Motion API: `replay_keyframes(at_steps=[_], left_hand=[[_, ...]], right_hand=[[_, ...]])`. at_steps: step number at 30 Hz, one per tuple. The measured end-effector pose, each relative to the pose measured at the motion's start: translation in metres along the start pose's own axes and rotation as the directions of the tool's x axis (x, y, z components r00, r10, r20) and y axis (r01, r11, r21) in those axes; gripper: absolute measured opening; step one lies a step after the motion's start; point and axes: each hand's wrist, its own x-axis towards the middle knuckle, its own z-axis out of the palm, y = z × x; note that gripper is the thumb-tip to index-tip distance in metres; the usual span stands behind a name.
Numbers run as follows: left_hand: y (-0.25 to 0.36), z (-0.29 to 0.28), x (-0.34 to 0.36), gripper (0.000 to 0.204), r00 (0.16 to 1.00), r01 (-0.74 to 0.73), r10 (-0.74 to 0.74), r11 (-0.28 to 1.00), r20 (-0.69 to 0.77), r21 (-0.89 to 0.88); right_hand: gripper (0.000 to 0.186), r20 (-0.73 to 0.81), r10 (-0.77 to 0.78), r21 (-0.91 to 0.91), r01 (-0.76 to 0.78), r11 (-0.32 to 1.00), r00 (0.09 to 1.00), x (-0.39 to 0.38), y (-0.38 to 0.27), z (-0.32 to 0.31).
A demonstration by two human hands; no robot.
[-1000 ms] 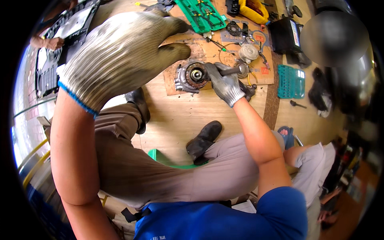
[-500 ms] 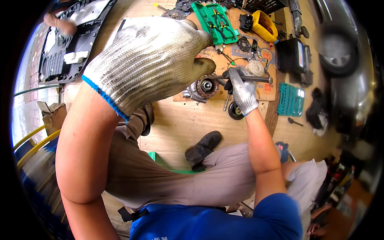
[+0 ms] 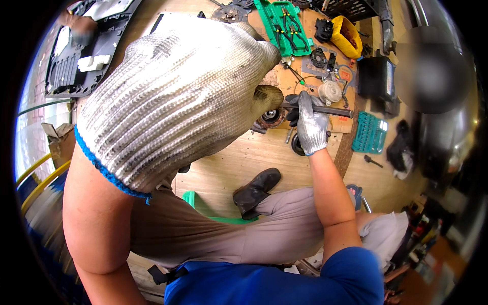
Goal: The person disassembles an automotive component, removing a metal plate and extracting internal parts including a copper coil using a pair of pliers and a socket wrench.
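My left hand (image 3: 183, 96), in a white knit glove with a blue cuff, is raised close to the view and covers much of it. Its fingers curl away with the thumb below them, and whatever they grip is hidden. Lower down, my gloved right hand (image 3: 311, 124) closes around a dark metal bar (image 3: 333, 110) that lies roughly level. The bar's left end comes next to a round metal part with a central hub (image 3: 270, 118), mostly hidden behind my left glove. A black pulley-like wheel (image 3: 298, 145) lies just below my right hand.
On cardboard stand an open green tool case with pliers (image 3: 284, 30), a yellow container (image 3: 346, 36) and a white round part (image 3: 330, 92). Rightward are a black battery-like box (image 3: 375, 77) and a teal socket case (image 3: 370, 133). Another person's hand (image 3: 84, 28) is blurred over a black panel (image 3: 66, 76).
My left hand has come closer to the view and looks larger, hiding more of the hub part. My right hand keeps its hold on the bar. The scene has shifted slightly rightward.
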Motion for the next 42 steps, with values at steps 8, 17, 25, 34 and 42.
replay_keyframes(at_steps=[8, 17, 25, 34, 42], left_hand=[[-0.004, 0.007, -0.002, 0.044, 0.995, 0.083, -0.084, 0.996, 0.050, 0.020], [-0.013, 0.011, 0.016, 0.044, 1.000, -0.011, 0.011, 0.999, 0.011, 0.035], [0.002, 0.015, 0.005, 0.036, 0.966, -0.254, 0.258, 0.958, -0.018, 0.136], [0.020, 0.018, 0.017, 0.047, 0.997, -0.072, 0.069, 0.995, 0.046, 0.067], [0.018, 0.010, 0.016, 0.042, 0.994, -0.027, 0.030, 0.999, 0.107, -0.023]], right_hand=[[0.035, 0.010, -0.174, -0.059, 0.174, 0.983, 0.985, -0.006, 0.029, 0.016], [0.040, -0.072, 0.090, 0.103, -0.082, 0.991, 0.993, 0.020, 0.016, 0.006], [0.034, 0.110, -0.079, -0.077, 0.087, 0.993, 0.991, -0.014, -0.007, -0.038], [0.034, 0.047, 0.032, -0.016, -0.031, 0.999, 0.998, -0.026, -0.015, -0.037], [0.034, 0.077, 0.145, 0.293, -0.161, 0.942, 0.986, -0.022, -0.001, -0.045]])
